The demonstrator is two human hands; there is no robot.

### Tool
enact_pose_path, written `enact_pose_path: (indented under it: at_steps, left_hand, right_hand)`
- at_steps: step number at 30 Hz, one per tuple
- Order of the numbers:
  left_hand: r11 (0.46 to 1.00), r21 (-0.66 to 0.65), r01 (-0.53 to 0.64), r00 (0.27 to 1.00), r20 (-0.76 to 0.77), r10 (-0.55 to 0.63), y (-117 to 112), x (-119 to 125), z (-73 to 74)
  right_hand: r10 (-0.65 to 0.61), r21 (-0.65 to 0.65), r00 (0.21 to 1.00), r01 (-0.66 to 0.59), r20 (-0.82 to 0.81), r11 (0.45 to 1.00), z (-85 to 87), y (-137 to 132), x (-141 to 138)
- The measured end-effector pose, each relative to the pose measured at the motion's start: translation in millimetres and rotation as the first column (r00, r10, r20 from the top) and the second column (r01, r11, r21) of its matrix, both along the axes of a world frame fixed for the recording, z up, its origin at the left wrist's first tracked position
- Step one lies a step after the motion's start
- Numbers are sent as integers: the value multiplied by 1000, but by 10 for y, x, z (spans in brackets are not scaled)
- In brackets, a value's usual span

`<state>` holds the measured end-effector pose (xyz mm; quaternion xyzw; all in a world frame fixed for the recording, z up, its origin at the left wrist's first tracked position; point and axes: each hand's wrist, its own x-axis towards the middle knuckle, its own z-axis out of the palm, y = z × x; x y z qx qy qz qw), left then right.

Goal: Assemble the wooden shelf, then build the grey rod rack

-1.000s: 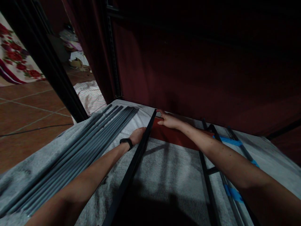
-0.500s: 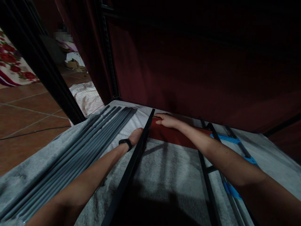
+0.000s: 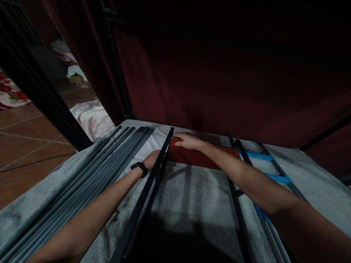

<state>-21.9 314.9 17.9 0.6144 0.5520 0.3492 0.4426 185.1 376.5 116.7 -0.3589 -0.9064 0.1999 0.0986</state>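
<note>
My left hand [image 3: 151, 159], with a black band on the wrist, is closed round a long black metal bar [image 3: 142, 199] that runs from the near edge away toward the dark red curtain. Its fingers are partly hidden behind the bar. My right hand [image 3: 186, 140] lies flat, fingers together, on the top edge of a dark red panel [image 3: 197, 157] fitted at the far end between that bar and a second black bar [image 3: 237, 204].
A bundle of several grey rods [image 3: 90, 171] lies on the grey towel-like cloth [image 3: 189, 190] to the left. Black rods bound with blue tape [image 3: 274, 178] lie at the right. A dark red curtain [image 3: 219, 84] hangs behind. A black post [image 3: 41, 91] and tiled floor [image 3: 22, 142] are at the left.
The view has shifted a little to the right and the hands sit slightly more to the left in frame. Both hands keep their hold on the bar and the red panel.
</note>
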Motion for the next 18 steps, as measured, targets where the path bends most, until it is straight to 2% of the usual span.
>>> enact_pose_path:
  at_steps: [2,4,7,9,12,16,18]
  left_hand:
    - [997,-5,-79,996,35,79,-32,1,151]
    - [988,-64,-142,963,221,153,-80,44,333]
    - [973,-206,-108,806,555,207,-163,183,591]
    - [962,-264,-64,762,610,218,-197,289,706]
    - [959,-279,-44,777,593,208,-177,412,763]
    - [957,-266,-114,732,629,262,-57,472,728]
    - [954,-268,-137,735,617,279,3,475,718]
  right_hand:
    - [0,9,1000,0,-5,1000,9,-17,5]
    - [1,13,1000,-1,-1,1000,24,-35,10]
    - [-7,13,1000,7,23,1000,54,-43,8]
    - [-6,19,999,5,38,1000,75,-35,-1]
    - [11,20,998,-12,60,1000,100,-17,-18]
    - [30,12,997,-31,66,999,116,1,-24]
    - [20,12,997,-20,72,1000,113,10,-28]
